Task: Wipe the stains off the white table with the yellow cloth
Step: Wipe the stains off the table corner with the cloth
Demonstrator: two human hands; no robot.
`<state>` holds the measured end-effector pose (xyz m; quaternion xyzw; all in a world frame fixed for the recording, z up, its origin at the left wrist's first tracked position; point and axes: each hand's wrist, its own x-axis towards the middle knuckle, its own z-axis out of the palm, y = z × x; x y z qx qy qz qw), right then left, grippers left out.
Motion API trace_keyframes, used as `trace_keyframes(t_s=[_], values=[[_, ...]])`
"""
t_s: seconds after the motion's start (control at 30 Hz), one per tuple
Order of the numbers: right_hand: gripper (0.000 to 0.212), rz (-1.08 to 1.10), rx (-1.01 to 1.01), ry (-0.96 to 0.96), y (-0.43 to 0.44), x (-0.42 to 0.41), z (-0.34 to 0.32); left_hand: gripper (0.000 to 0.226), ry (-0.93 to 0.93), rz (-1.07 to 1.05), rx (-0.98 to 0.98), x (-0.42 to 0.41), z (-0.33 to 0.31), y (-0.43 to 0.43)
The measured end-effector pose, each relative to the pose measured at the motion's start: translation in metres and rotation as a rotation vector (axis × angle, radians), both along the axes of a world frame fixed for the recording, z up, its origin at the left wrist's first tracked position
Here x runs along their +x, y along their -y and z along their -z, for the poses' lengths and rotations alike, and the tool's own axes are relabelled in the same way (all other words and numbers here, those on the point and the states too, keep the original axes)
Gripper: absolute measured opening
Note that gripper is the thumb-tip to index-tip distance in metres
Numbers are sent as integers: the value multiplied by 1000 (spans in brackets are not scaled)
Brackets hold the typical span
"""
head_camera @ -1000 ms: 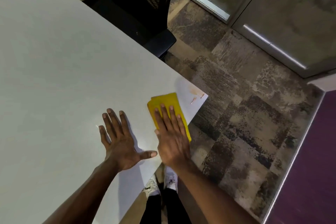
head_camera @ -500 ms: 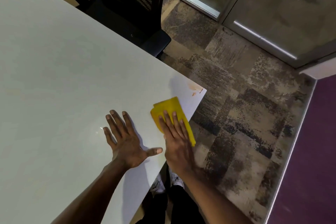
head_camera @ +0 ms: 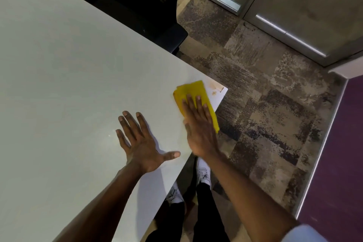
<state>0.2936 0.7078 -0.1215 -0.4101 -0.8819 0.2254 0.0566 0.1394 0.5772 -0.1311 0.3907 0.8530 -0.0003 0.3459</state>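
Note:
The white table [head_camera: 68, 76] fills the left of the view, its near right corner pointing at the floor. Orange-brown stains [head_camera: 214, 88] mark that corner. A folded yellow cloth [head_camera: 189, 90] lies just left of the stains, its near end hanging over the table edge. My right hand [head_camera: 199, 127] presses flat on the cloth, fingers together and pointing at the corner. My left hand [head_camera: 144, 143] rests flat on the bare tabletop to the left, fingers spread, holding nothing.
A black mesh office chair [head_camera: 145, 0] stands at the table's far side. Patterned carpet [head_camera: 275, 114] lies right of the table, with a glass wall's metal frame [head_camera: 284, 34] beyond. My legs and white shoes [head_camera: 203, 173] are under the near edge.
My right hand has slid the cloth forward toward the corner, closing the gap to the stains. My left hand has stayed flat in the same place.

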Motion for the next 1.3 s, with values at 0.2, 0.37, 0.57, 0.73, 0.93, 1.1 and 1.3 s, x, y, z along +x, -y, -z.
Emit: trace_keyframes(t_s=[0.2,0.37,0.57,0.73,0.93,1.1,1.3], values=[[67,-102,15,-23,66,31,2,181,5,7,-4,0,-4,1],[61,-73,21,55,-19,20,5,182,-8,10,-23,1,-2,-1],[61,21,21,78,-14,8,2,181,-8,-5,-24,2,-2,-2],[65,-36,-1,8,62,36,3,180,-11,1,16,3,-1,0],[62,-63,55,136,-12,26,3,183,-57,-10,29,3,8,1],[60,53,18,95,-44,7,-1,184,-76,-16,28,3,11,1],[64,-101,5,-10,51,36,6,181,-62,-10,48,4,6,2]])
